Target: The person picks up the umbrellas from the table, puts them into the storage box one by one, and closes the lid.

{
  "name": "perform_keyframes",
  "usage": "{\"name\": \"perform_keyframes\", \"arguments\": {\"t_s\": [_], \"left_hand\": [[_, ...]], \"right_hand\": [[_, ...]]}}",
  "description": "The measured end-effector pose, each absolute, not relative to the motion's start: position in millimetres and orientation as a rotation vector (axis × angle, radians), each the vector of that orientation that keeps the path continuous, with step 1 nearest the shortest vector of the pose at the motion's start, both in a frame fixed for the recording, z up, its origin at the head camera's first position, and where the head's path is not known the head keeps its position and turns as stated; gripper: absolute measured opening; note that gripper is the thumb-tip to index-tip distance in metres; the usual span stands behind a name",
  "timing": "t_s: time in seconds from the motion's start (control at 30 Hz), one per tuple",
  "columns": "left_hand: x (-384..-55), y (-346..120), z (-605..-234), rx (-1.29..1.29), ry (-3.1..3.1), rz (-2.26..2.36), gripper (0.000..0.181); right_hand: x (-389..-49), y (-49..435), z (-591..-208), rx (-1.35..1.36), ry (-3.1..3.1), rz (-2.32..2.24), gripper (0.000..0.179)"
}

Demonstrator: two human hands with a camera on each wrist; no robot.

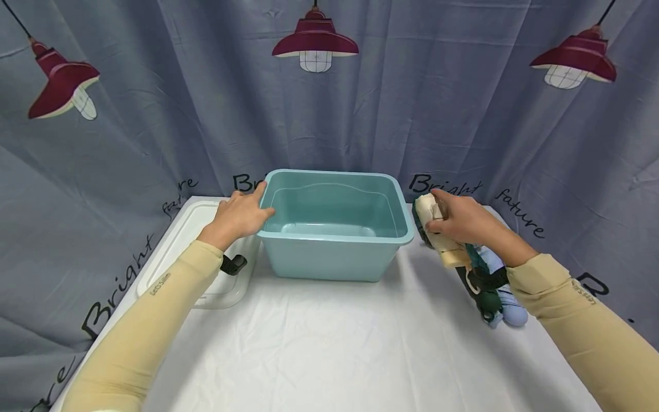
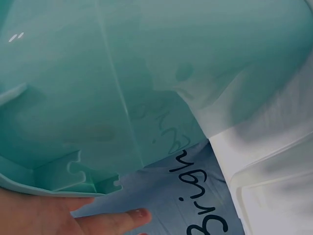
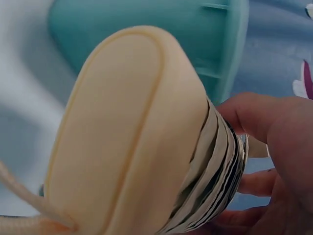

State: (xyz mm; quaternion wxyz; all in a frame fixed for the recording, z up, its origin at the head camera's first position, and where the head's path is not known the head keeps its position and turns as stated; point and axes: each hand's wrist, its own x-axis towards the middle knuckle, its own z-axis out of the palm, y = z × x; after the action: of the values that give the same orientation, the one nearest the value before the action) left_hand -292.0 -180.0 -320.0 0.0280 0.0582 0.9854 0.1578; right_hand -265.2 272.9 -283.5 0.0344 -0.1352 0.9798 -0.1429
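Note:
My left hand (image 1: 239, 216) rests at the left rim of a teal plastic bin (image 1: 334, 260), its thumb reaching over the edge. The fingers look fairly straight in the left wrist view, along the outside of the rim. On the right, my right hand (image 1: 465, 217) grips a cream folding umbrella (image 3: 112, 127) by its pleated, rolled fabric. Its rounded handle and a wrist cord (image 3: 29, 196) face the right wrist camera. Beneath that hand lie a dark green folded umbrella (image 1: 489, 303) and a light blue striped one (image 1: 513, 309), partly hidden.
A white lid (image 1: 218, 297) lies flat left of the bin, partly under my left forearm. All of it stands on a white cloth-covered table (image 1: 329, 343). Behind hangs a grey-blue curtain (image 1: 216, 103) printed with lamps and lettering.

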Motion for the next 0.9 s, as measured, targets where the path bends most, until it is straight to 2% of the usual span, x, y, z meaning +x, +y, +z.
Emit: {"name": "perform_keyframes", "arguments": {"t_s": [0.43,0.9], "left_hand": [[-291.1,-180.2,-318.8,0.179,3.046,0.465,0.081],[-292.6,-180.3,-319.0,0.158,3.046,0.445,0.082]], "right_hand": [[-294.3,230.1,-233.0,-0.451,3.000,-0.441,0.086],[-327.4,175.0,-219.2,-0.526,2.892,-0.478,0.083]]}}
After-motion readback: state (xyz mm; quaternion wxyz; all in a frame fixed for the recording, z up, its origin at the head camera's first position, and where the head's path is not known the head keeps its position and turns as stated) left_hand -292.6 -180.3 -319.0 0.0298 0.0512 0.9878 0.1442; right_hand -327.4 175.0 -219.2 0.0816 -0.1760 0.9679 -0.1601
